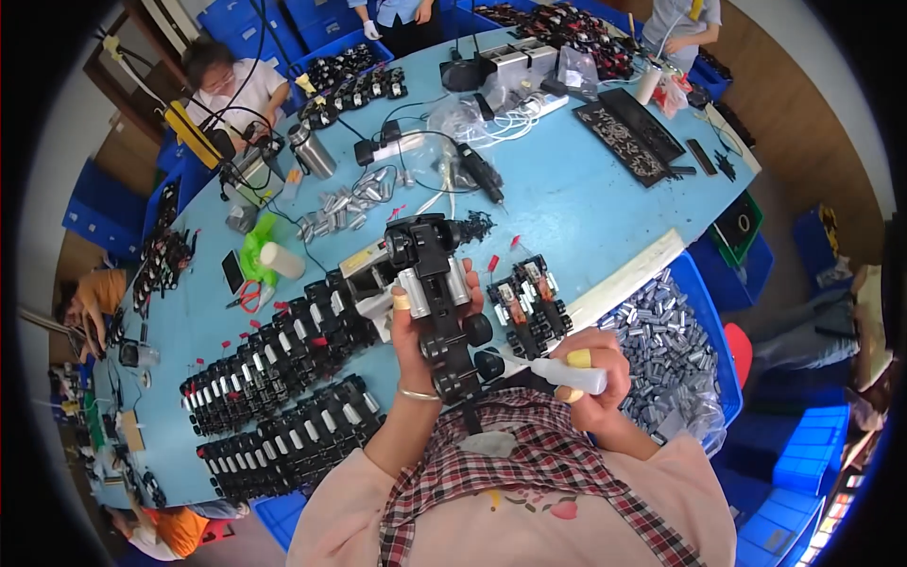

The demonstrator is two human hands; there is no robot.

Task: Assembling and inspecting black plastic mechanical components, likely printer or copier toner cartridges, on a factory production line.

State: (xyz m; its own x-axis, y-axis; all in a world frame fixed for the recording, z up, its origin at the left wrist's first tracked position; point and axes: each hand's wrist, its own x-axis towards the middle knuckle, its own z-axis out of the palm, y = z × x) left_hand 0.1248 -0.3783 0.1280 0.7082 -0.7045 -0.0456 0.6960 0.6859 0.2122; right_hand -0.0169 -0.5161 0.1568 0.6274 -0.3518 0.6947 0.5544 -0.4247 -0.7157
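My left hand (409, 357) is wrapped round a black wheeled chassis (440, 326) with silver cylinders on its sides, held upright above the table's near edge. In my right hand (609, 383) is a small white squeeze bottle (578, 376), lying sideways with its thin nozzle pointing left. The nozzle tip is close to a lower wheel of the chassis; whether they touch I cannot tell. Yellowish covers wrap some of my fingertips. Just right of the held chassis, a few similar chassis (529, 307) with reddish wires lie on the blue table (567, 208).
Long rows of black chassis (274, 364) fill the near left. A blue bin (723, 350) of silver cylinders stands at right, beside a white strip (628, 276). Loose cylinders (345, 206), an electric screwdriver (480, 172), cables and black trays (628, 137) lie farther back. Other people work around the table.
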